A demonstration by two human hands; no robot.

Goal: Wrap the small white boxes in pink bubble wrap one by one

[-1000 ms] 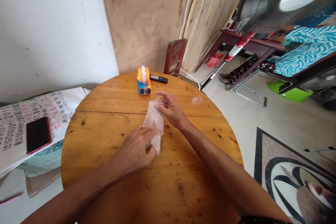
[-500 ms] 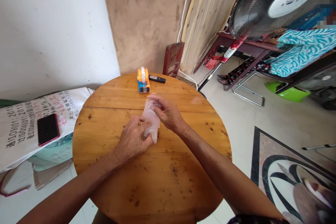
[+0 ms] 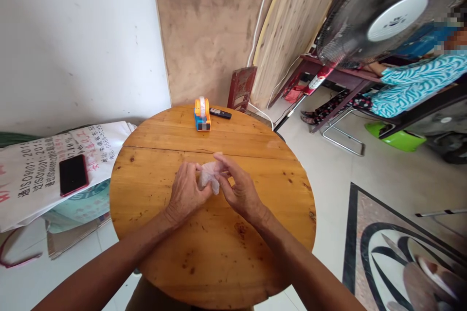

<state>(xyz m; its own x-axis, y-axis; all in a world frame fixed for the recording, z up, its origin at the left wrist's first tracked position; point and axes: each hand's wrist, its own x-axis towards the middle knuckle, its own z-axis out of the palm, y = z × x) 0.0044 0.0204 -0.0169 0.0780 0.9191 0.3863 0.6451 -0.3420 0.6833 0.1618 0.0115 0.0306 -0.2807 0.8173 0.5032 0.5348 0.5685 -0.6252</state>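
Observation:
A translucent, pale pinkish piece of plastic wrap [image 3: 209, 173] is bunched up over the middle of the round wooden table [image 3: 211, 248]. Its exact kind is hard to make out. My left hand [image 3: 187, 187] grips its left side, the thumb along its lower edge. From the other side, my right hand [image 3: 241, 185] pinches it between thumb and fingers. Beyond both hands stands an orange and blue tape dispenser [image 3: 202, 115] with a roll of clear tape. A small black device [image 3: 221, 113] lies right beside the dispenser.
A black phone with a red edge [image 3: 74, 175] lies on white printed sacks [image 3: 109, 132] at the left. Behind the table stands a dark red chair [image 3: 243, 85]. A large fan [image 3: 397, 18] is at the upper right; a person in a patterned blue top [image 3: 412, 87] sits beyond it.
The plastic wrap was stretched out lengthwise and is now folded into a shorter bundle. My right hand has come down toward me, closer to my left hand. The view has shifted slightly.

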